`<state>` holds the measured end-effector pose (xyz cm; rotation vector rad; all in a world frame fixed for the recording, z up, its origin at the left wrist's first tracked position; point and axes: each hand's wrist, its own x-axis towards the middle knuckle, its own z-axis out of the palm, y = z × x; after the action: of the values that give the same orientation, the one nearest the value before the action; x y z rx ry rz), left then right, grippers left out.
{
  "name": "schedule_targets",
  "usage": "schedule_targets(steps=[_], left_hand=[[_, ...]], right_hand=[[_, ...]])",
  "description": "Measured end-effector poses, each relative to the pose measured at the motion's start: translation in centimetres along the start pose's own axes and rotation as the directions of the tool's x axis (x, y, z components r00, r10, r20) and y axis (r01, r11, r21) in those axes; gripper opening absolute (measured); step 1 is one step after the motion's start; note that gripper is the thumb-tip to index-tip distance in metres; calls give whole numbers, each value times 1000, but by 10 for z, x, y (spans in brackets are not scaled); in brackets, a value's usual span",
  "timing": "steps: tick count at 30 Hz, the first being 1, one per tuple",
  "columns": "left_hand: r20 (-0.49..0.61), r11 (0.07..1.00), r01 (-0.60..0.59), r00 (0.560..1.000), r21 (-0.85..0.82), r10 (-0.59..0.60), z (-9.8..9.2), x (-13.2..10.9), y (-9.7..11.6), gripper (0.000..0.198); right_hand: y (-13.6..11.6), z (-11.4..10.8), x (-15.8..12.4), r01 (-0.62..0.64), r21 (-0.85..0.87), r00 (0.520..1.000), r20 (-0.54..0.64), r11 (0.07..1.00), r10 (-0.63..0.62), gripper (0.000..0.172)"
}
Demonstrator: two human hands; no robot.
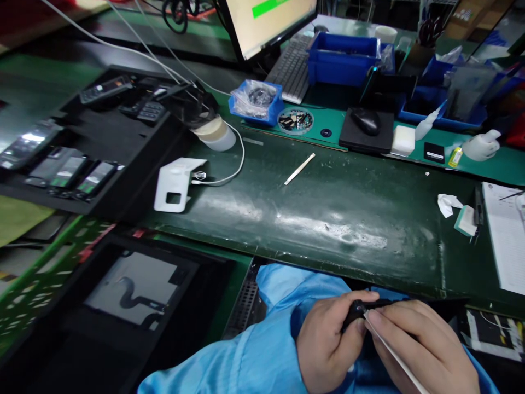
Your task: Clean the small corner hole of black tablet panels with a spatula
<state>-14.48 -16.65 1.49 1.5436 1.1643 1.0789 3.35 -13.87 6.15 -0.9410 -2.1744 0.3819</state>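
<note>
The left hand (326,345) curls closed around a small black plastic part (356,313), holding it just off the near edge of the table (328,241), over a blue sleeve (283,295). The part has a small shiny round spot, and its far end disappears behind the right hand (426,345). That hand pinches a flat white stick (394,350) between thumb and fingers, with the stick's tip touching the black part beside the spot.

A second white stick (299,168) lies in the middle of the table. Left of it sit a white plastic bracket (176,183) and a white cable (233,164). A black tray (123,202) of handheld devices sits at the table's left end, a stack of paper (506,235) lies at its right end, and a blue bin (342,57) stands along its far side.
</note>
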Motion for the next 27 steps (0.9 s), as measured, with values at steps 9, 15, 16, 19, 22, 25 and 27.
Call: schedule_targets(steps=[9,15,16,19,22,25,27], left_hand=[[8,1000,2,1000,-10,-2,0,1,2,39],[2,1000,-8,1000,-15,8,0,2,2,41],[3,1000,-9,1000,-12,9,0,2,1,40],[4,1000,-9,1000,5,9,0,1,2,37],[-5,1000,-10,1000,7,10,0,1,2,37],[2,1000,-18,1000,-11,18,1,1,1,38],[1,1000,-28,1000,-10,28,1,1,0,40]], right_hand=[[0,-2,3,13,-11,1000,16,1000,-13,19],[-1,-2,2,1,-13,1000,15,1000,-1,19],[-1,-2,2,-1,-12,1000,14,1000,1,20],[-2,-2,3,-10,-12,1000,4,1000,10,19],[-3,-3,4,4,-21,1000,-1,1000,-4,18],[-2,-2,5,15,-21,1000,5,1000,-15,18],[-2,-2,6,10,-16,1000,5,1000,-10,18]])
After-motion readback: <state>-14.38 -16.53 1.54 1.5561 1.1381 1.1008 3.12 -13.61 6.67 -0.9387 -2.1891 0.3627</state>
